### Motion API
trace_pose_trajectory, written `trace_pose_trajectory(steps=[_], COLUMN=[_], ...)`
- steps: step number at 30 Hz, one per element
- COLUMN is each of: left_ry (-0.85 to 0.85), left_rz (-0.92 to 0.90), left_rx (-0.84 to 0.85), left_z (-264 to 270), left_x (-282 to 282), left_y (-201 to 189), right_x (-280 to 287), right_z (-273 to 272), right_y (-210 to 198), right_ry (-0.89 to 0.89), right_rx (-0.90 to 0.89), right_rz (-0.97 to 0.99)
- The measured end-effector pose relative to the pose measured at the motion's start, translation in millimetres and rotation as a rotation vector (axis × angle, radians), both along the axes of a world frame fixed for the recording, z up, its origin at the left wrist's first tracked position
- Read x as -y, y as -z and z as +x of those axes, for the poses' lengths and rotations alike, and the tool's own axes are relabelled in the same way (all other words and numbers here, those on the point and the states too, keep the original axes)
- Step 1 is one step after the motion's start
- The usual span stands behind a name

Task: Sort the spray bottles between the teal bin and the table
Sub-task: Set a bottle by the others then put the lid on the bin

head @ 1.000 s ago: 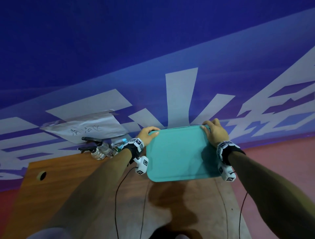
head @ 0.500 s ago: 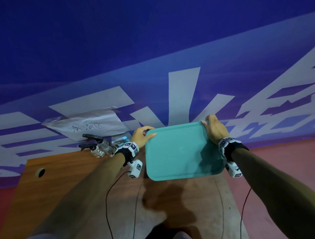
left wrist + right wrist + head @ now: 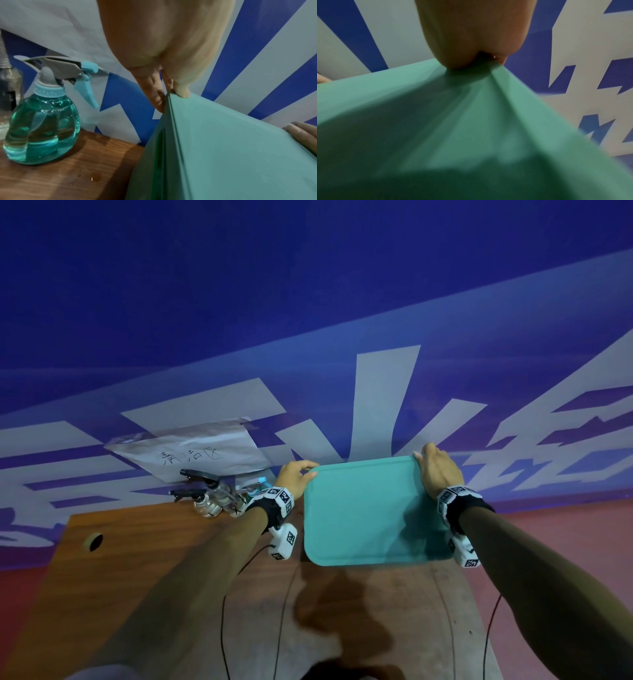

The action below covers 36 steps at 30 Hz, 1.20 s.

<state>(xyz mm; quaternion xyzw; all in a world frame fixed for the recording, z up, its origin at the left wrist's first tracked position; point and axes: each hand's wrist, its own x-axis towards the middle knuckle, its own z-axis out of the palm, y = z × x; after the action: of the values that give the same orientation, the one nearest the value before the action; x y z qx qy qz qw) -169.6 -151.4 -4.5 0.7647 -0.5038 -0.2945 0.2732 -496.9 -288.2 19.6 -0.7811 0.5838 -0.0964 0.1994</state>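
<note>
Hands grip the flat, rounded-corner teal plastic bin (image 3: pixel 363 515) at its far corners, holding it above the brown wooden worktop (image 3: pixel 144 542) with its broad flat face turned to the head camera. The left hand (image 3: pixel 296 475) pinches the far left corner: in the left wrist view its fingers (image 3: pixel 157 93) curl behind the rim while the thumb presses the front. The right hand (image 3: pixel 438 470) holds the far right corner, its fingers wrapped over the edge; the right wrist view shows the palm against the teal surface, blurred.

Three spray bottles stand on the worktop's far edge, just left of the left wrist. Nearest the bin is a round clear bottle of blue-green liquid with a grey head and light blue trigger (image 3: pixel 42 121). Beyond it stand two clear bottles with black trigger heads (image 3: pixel 209 498), close together.

A white paper sheet with handwritten characters (image 3: pixel 191 453) is taped to the blue-and-white patterned wall (image 3: pixel 308 302) behind the bottles. Thin black cables (image 3: pixel 222 628) trail from the wrist-worn cameras across the worktop.
</note>
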Motion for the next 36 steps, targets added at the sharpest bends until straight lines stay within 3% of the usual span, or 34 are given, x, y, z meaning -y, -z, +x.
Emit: trace_pose_trajectory(steps=[15, 19, 26, 29, 32, 36], left_ry=[-0.17, -0.128, -0.02, 0.059, 0.148, 0.123], left_rz=[0.064, 0.119, 0.277, 0.337, 0.438, 0.513], left_rx=[-0.073, -0.072, -0.027, -0.026, -0.279, -0.327], left_z=[-3.9, -4.9, -0.7, -13.5, -15.7, -10.4], left_x=[13.8, 10.6, 9.4, 0.6, -15.9, -40.7], left_y=[23.5, 20.6, 17.5, -8.0, -16.4, -2.6], right_x=[6.7, 11.0, 27.6, 25.1, 13.6, -15.0], right_z=[-6.7, -12.1, -10.0, -8.5, -8.0, -18.9], right_y=[18.4, 30.4, 37.6, 42.3, 37.2, 22.8], right_ry=[-0.027, -0.074, -0.147, -0.103, -0.036, -0.313], right_rx=[0.179, 0.197, -0.006, -0.064, -0.135, -0.318], right_rz=[0.069, 0.153, 0.234, 0.195, 0.171, 0.069])
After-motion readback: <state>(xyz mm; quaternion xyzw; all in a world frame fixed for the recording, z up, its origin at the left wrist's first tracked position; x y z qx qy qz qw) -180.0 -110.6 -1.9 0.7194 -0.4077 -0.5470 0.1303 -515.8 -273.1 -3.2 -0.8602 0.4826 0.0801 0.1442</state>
